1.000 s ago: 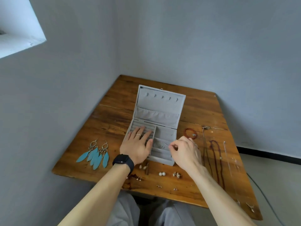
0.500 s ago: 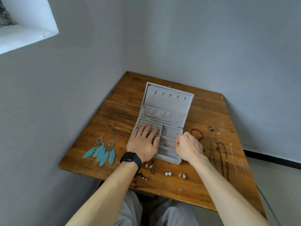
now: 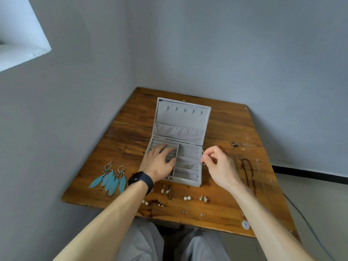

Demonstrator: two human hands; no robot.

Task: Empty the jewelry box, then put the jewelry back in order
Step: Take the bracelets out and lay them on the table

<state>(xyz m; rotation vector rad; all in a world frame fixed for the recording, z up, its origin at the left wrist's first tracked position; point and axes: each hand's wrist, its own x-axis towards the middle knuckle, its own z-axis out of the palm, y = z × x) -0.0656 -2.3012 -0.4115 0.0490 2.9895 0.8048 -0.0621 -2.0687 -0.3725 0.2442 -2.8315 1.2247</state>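
A grey velvet jewelry box [image 3: 188,182] stands open on the wooden table [image 3: 128,140], its lid [image 3: 180,117] tilted back. My left hand [image 3: 160,161] lies flat on the ring rolls in the box's left compartment, fingers spread. Just over the box's right edge, my right hand [image 3: 218,162] pinches a thin metal bangle [image 3: 202,157] between thumb and fingers. A small silver piece [image 3: 189,166] lies in a middle right compartment.
Blue feather earrings [image 3: 111,178] lie left of the box. Pearl studs [image 3: 187,198] and several small earrings sit along the table's front. Dark bead necklaces [image 3: 248,172], a red bead bracelet [image 3: 222,148] and a pale round pendant [image 3: 245,225] lie to the right.
My right hand has lifted out of the box and moved right, taking the thin bangle from the middle compartment. My left hand stays on the ring rolls.
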